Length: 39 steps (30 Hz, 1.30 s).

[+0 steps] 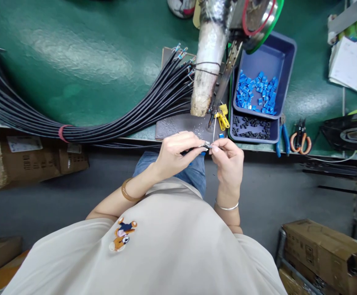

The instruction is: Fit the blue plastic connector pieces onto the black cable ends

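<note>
Left hand closed on the end of a thin black cable, fingers pinched together around it just off the near edge of the green worktop. Right hand met it from 3 o'clock, thumb and forefinger pressed together on a small metal part at the cable's tip, touching the left fingertips. Both held above the lap, over blue jeans.

At 12 o'clock from the hands, a dark mat lay on the worktop with a wrapped, pale post standing on it; beside that, a soldering iron slanted down toward a yellow clip. At 1 o'clock, a blue tray held small blue connectors, with a nearer compartment of small black parts. Blue-handled pliers and orange-handled scissors rested at 3 o'clock of the tray. At 10 o'clock, a thick bundle of black cables, bound by a red band, ran across the worktop to the mat. Cardboard boxes sat on the floor at 4 o'clock.
</note>
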### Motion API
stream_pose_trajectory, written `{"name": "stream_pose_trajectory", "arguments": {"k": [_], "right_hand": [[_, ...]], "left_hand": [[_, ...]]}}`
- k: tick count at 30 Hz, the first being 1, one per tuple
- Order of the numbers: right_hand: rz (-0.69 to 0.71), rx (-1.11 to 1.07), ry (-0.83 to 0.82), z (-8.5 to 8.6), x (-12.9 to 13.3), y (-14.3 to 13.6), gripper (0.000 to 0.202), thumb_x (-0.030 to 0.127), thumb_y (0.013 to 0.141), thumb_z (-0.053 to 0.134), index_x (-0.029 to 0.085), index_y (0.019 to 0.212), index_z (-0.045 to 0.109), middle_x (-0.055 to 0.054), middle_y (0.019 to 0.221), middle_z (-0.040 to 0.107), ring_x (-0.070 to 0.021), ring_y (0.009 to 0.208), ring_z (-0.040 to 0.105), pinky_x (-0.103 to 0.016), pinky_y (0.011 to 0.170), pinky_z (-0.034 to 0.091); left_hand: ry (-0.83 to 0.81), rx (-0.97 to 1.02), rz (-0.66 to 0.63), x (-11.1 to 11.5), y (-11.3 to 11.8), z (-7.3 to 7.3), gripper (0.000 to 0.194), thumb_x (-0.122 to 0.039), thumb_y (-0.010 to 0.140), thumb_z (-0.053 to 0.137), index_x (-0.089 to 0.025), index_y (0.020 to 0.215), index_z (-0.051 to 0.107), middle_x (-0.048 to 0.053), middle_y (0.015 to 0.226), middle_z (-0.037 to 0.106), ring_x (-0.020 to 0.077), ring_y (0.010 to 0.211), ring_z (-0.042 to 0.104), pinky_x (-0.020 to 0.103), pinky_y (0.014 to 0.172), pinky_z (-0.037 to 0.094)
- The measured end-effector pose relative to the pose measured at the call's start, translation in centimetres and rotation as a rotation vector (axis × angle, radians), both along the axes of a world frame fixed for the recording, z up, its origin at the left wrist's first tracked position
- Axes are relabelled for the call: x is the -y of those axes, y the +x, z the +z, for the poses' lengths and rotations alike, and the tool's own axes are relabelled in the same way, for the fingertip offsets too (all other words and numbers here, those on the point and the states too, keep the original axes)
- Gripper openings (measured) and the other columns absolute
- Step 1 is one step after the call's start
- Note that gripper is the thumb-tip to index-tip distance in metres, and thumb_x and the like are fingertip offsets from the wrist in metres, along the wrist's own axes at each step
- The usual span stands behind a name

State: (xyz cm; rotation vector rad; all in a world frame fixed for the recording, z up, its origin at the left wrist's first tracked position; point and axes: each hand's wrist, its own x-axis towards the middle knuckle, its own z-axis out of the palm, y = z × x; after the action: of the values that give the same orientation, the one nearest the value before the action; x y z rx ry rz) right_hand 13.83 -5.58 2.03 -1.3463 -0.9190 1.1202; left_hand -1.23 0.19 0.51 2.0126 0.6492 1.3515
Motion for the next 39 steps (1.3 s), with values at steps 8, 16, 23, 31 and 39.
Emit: {"name": "stream_pose_trajectory", "arguments": {"k": [8,16,23,31,39], "right_hand": [[-0.021,-0.216,-0.047,-0.3,0.0,-0.5,0.017,0.033,0.075,0.072,0.019,0.073,0.063,0.007,0.06,0.056,-0.0003,0.037,0.026,-0.018,0.037,0.019],[-0.206,0.336,0.134,0.1,-0.1,-0.7,0.009,0.031,0.082,0.071,0.023,0.086,0.073,0.001,0.083,0.066,-0.0081,0.067,0.058,-0.022,0.057,0.046],[-0.118,0.336,0.155,-0.1,-0.4,-0.6,0.008,0.029,0.082,0.07,0.022,0.085,0.073,0.001,0.082,0.066,-0.0086,0.068,0.057,-0.023,0.06,0.044],[-0.24,0.611,0.234,-0.5,0.1,-2.0,0.011,0.027,0.087,0.063,0.021,0.078,0.065,0.003,0.074,0.058,-0.0051,0.052,0.038,-0.023,0.048,0.03],[-0.236,0.958,0.623,-2.5,0.3,-2.8,0.016,0.012,0.082,0.065,0.026,0.09,0.068,0.001,0.081,0.069,-0.0085,0.065,0.059,-0.023,0.054,0.042]], "left_hand": [[-0.427,0.09,-0.081,0.9,0.0,0.0,0.009,-0.019,0.09,0.061,-0.013,0.084,0.064,0.001,0.068,0.069,0.0063,0.055,0.058,0.017,0.054,0.046],[-0.875,0.214,-0.282,0.4,-0.6,0.4,0.018,-0.03,0.091,0.061,-0.014,0.082,0.058,0.0,0.063,0.064,0.0022,0.042,0.045,0.013,0.04,0.036],[-0.908,0.259,-0.272,0.3,-0.3,0.8,0.021,-0.028,0.078,0.077,-0.013,0.078,0.062,-0.001,0.062,0.065,0.0036,0.048,0.054,0.012,0.045,0.042],[-0.909,0.329,-0.19,0.5,0.2,0.6,0.018,-0.027,0.079,0.075,-0.012,0.084,0.066,-0.001,0.061,0.063,0.0026,0.046,0.051,0.013,0.043,0.041],[-1.094,0.449,-0.285,-0.1,-0.2,0.5,0.02,-0.024,0.076,0.077,-0.016,0.084,0.06,-0.005,0.064,0.056,0.0004,0.042,0.039,0.013,0.035,0.029]]}}
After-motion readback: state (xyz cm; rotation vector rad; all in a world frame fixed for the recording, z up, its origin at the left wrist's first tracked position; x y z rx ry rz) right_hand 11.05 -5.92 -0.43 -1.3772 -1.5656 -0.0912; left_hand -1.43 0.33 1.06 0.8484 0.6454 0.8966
